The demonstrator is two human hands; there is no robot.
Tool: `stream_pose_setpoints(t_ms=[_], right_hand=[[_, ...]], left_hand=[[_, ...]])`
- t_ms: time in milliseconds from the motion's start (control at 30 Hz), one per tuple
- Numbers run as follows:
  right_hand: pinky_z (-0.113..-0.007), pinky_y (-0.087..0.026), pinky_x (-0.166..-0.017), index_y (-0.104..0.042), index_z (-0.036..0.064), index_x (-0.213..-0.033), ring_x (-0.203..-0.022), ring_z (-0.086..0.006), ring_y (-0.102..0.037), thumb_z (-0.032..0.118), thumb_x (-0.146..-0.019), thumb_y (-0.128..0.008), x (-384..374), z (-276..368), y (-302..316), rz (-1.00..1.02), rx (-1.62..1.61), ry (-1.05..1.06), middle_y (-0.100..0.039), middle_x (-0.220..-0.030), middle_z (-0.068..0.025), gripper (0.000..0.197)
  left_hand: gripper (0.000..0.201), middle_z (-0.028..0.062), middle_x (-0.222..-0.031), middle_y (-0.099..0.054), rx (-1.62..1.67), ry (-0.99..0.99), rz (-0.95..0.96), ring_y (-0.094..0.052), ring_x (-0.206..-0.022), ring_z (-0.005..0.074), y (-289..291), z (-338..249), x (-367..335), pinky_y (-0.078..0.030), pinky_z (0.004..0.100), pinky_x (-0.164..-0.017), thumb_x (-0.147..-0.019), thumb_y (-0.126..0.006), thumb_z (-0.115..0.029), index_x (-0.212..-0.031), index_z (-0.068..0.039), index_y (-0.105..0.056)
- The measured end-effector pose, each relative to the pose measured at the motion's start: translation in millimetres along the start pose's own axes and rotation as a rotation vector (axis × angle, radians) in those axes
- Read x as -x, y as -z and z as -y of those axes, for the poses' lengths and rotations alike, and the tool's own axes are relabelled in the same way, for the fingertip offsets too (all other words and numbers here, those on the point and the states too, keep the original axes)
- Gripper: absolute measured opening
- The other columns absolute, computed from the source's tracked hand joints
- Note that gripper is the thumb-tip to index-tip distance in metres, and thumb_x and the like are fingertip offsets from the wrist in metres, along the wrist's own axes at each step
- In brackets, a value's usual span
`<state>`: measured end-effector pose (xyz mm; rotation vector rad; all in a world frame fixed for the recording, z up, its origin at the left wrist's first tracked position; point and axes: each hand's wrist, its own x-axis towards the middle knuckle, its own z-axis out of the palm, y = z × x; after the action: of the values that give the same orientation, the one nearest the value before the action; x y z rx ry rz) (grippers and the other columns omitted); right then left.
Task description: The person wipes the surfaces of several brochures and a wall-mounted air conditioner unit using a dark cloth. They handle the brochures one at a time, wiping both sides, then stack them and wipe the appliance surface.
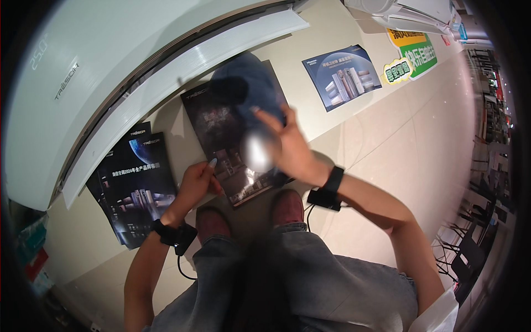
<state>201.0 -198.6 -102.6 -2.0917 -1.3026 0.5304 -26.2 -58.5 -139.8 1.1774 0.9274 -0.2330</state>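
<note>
One dark brochure (202, 119) lies centre; the left hand (194, 183) pinches its near-left edge. The right hand (293, 148) blurs at a soft blue item (251, 74), grip unclear; a snag could crease the brochure.

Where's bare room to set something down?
Bare cream surface shows between middle brochure and right brochure, and left of the left brochures. Crowded: those overlapping brochures; the middle brochure, with blue cloth, right hand and left hand.
</note>
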Motion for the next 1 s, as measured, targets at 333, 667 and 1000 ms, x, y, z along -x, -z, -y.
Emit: stream_pose_setpoints(t_ms=[333,667,1000], right_hand=[[-0.049,-0.039,-0.106,-0.053,0.0234,-0.138,-0.129,-0.0538,-0.037,0.01,-0.078,-0.066,29,19,-61,0.128,-0.131,0.259,-0.032,-0.139,-0.0365,0.063],[-0.047,-0.047,-0.094,-0.056,0.0117,-0.121,-0.118,-0.0447,-0.048,0.018,-0.077,-0.069,-10,-45,37,-0.199,0.094,-0.091,-0.04,-0.133,-0.0271,0.046],[-0.053,-0.039,-0.097,-0.039,0.0239,-0.146,-0.124,-0.0444,-0.041,0.038,-0.072,-0.077,-54,-26,19,-0.142,0.349,0.231,-0.033,-0.145,-0.0272,0.084]], left_hand=[[0.029,0.0097,-0.062,-0.062,-0.139,-0.117,-0.098,-0.063,-0.054,0.0175,-3,15,1,-0.052,0.0299,-0.054,-0.104,-0.042,-0.022,-0.093,0.002,-0.054],[0.028,0.008,-0.057,-0.058,-0.512,-0.289,-0.293,-0.06,-0.051,0.0199,-19,-5,20,-0.047,0.0357,-0.051,-0.099,-0.053,-0.025,-0.085,-0.001,-0.056],[0.055,0.0259,-0.148,-0.034,-1.386,-0.798,-0.22,-0.031,-0.138,0.0456,-77,15,22,-0.032,0.0553,-0.108,-0.085,-0.06,-0.022,-0.137,-0.006,-0.047]])
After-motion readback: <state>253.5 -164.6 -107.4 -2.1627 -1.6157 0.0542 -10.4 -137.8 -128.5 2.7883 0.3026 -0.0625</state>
